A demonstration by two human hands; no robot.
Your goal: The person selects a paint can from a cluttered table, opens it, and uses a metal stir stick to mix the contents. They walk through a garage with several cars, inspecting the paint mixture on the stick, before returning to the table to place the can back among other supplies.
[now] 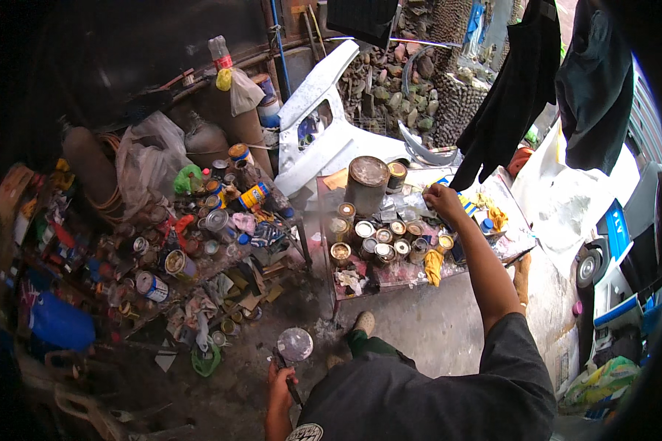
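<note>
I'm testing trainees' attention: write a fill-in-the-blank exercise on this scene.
1. The right hand is raised over the cluttered ____.
2. The hand with the black handle is the ____.
3. The plastic drum at far left is coloured ____.
4. The car panel beside the rocks is coloured ____.

Missing words: table; left hand; blue; white.

Dark wall (pixel 140 48) behind stained grey floor (pixel 438 312)
</note>
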